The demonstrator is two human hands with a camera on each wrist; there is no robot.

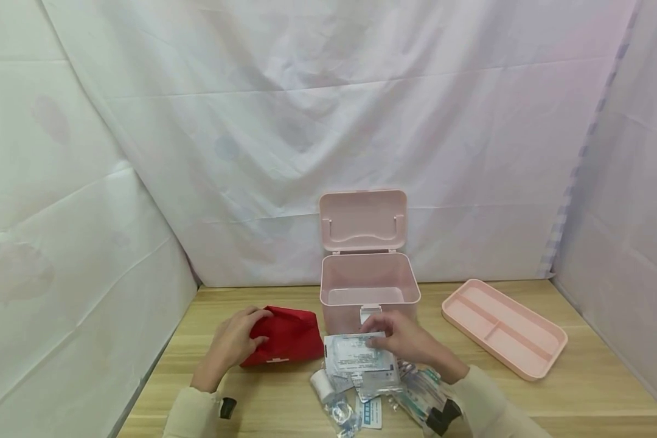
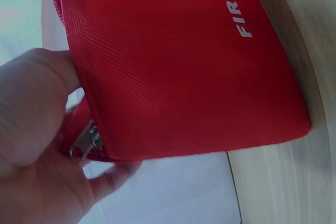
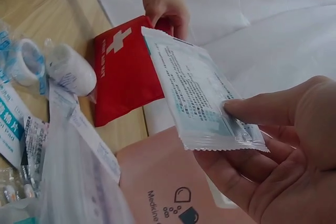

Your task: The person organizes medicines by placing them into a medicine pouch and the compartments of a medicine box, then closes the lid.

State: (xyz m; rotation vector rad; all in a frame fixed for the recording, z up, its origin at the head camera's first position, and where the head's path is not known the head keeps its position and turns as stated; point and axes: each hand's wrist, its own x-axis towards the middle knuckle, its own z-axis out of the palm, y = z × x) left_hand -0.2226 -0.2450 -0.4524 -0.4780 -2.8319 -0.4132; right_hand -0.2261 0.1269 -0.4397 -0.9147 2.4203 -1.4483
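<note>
My left hand [image 1: 232, 342] grips a red first aid pouch [image 1: 292, 337] by its zipped edge. In the left wrist view the thumb lies on one side of the pouch and the fingers behind, near a metal zipper pull [image 2: 86, 140]. My right hand [image 1: 407, 342] pinches a flat, printed white sealed packet [image 3: 191, 93] between thumb and fingers. The packet is held above a pile of supplies, in front of the open pink medicine box [image 1: 342, 316]. Below it lie a white bandage roll [image 1: 322, 386] and a wrapped tape roll [image 1: 341, 413].
The box's lid [image 1: 364, 219] stands raised at the back. To the right lies a pink divided tray [image 1: 517, 328]. Clear plastic packs [image 1: 423, 392] and a blue-and-white packet [image 1: 369, 413] lie near the right forearm. White cloth hangs behind and at both sides.
</note>
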